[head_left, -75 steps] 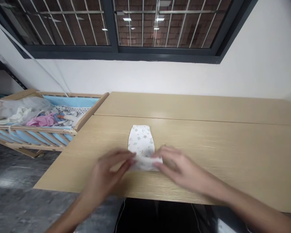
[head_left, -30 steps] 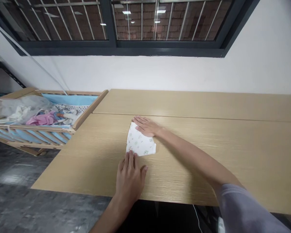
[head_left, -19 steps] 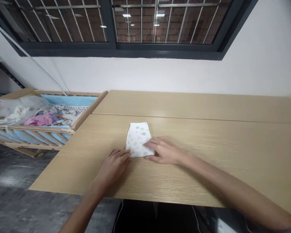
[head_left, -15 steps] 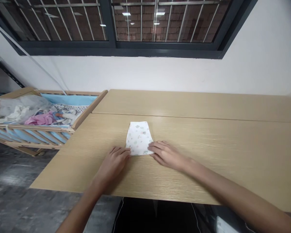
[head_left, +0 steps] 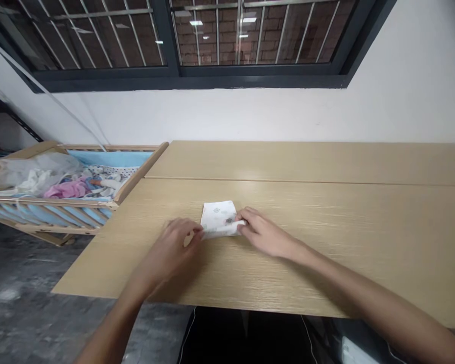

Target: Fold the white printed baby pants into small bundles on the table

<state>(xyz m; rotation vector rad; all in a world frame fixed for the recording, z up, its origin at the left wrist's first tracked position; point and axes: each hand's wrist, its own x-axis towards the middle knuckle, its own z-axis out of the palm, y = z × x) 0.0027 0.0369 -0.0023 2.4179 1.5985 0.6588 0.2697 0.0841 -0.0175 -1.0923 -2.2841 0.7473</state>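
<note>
A small white cloth [head_left: 218, 215] with a faint printed pattern lies on the wooden table [head_left: 326, 242], its near edge turned up into a fold or roll. At the left end of that edge, my left hand [head_left: 178, 245] pinches the cloth between thumb and forefinger. My right hand [head_left: 263, 231] grips the right end of the same edge, with thumb and fingers closed on it. The fingertips hide both corners of the fold.
Left of the table stands a wooden crib [head_left: 136, 177] with blue lining, holding a pink cloth [head_left: 68, 189], other fabrics and a clear plastic bag [head_left: 49, 164]. A white wall and a barred window [head_left: 250, 45] are behind the table.
The cloth lay flat with my fingers resting at its near corners. Now its near edge is turned up and away from me, the cloth looks shorter, and both hands pinch it.
</note>
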